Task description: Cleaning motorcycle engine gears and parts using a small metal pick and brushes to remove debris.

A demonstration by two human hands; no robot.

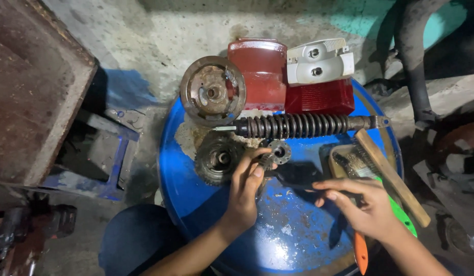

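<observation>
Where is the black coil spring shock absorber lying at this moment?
In the head view the shock absorber lies crosswise on the blue drum top, just below the red lamp covers and above the left hand.

Dim scene, one light from overhead. Blue drum top (206, 199) bright and a bit glary, hands (372, 209) cast soft shadows on it. Corners drop to near black at bottom left and right. Slight wide-angle bending at edges. Fingers slightly motion-blurred, centre sharp.
</observation>
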